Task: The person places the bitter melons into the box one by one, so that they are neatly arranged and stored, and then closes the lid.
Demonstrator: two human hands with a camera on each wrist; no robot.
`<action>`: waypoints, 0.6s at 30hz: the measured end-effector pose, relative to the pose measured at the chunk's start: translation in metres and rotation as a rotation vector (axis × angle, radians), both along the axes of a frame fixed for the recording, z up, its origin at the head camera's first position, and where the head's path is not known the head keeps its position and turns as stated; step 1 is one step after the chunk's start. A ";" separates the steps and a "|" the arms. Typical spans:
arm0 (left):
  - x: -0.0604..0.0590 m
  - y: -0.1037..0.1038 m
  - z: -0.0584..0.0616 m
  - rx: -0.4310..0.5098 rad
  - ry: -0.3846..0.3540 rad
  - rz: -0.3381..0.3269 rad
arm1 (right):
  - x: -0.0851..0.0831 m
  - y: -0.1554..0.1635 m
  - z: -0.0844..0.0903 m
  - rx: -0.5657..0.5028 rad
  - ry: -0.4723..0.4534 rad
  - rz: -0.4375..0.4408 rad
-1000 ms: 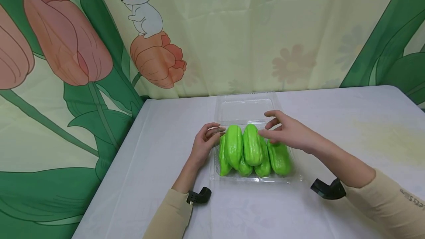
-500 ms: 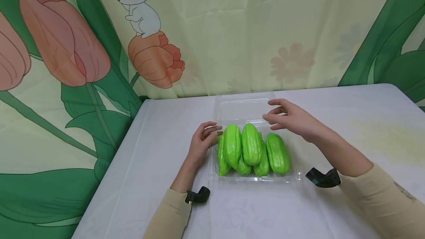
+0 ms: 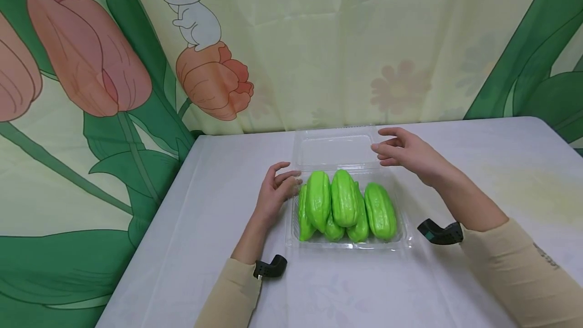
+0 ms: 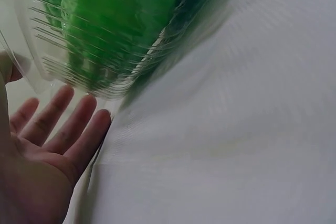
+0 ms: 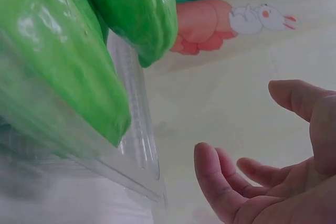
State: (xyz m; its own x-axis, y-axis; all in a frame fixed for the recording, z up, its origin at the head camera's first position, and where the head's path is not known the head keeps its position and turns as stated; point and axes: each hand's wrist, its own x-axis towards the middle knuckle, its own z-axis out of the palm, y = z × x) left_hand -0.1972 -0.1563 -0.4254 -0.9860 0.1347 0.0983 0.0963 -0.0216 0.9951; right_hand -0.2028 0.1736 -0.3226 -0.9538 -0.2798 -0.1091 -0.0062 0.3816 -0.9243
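Several bright green, ridged, gourd-like vegetables (image 3: 344,198) lie in a clear plastic clamshell box (image 3: 350,245), two of them on top of the others. The box's lid (image 3: 337,150) is folded back flat on the far side. My left hand (image 3: 272,194) is at the box's left side, its fingers loosely spread near the rim; the left wrist view shows the fingertips by the ribbed wall (image 4: 89,69). Whether they touch it I cannot tell. Above the lid's right edge, my right hand (image 3: 410,155) hovers with relaxed fingers and nothing in its grasp.
A white cloth (image 3: 346,292) covers the table. Behind it hangs a curtain (image 3: 319,54) printed with tulips and a white animal. A black wrist camera (image 3: 272,267) is on the left sleeve's cuff, another black wrist camera (image 3: 439,232) on the right.
My right hand has drawn away from the vegetables, up and to the right, over the lid's edge. My left hand has shifted slightly upward beside the box. The vegetables look unmoved.
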 end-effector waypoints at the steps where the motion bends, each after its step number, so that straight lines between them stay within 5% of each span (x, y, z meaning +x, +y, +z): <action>1: 0.000 0.000 0.001 -0.004 -0.011 0.011 | -0.001 0.001 -0.001 -0.003 0.002 -0.005; 18: -0.018 -0.002 0.012 -0.003 -0.101 0.074 | -0.012 0.028 -0.028 -0.032 -0.023 -0.088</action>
